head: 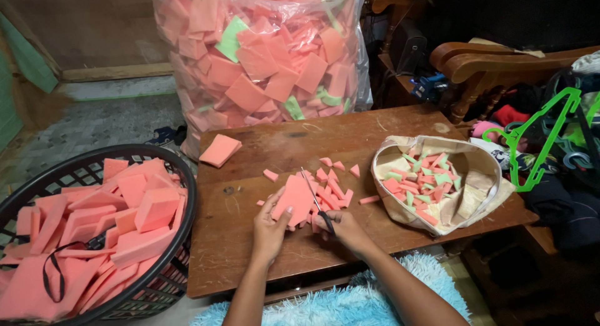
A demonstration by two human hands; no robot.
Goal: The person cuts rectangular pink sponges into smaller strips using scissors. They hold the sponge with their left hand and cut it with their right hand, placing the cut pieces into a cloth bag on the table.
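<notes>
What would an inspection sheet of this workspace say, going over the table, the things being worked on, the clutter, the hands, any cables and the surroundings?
Surface: low wooden table, worn and scratched.
Job's things: pink foam sheet held in the left hand; scissors in the right hand, blades at the sheet.
Clutter: cut foam pieces scattered on the table; spare foam square near the far edge; cloth bag holding pink and green offcuts.
Grippers: both hands closed on their things.
Cables: nothing seen.
Surroundings: black basket of foam slabs on the left; clear plastic sack of foam behind; green hanger and wooden chair on the right; blue fluffy rug below.
</notes>
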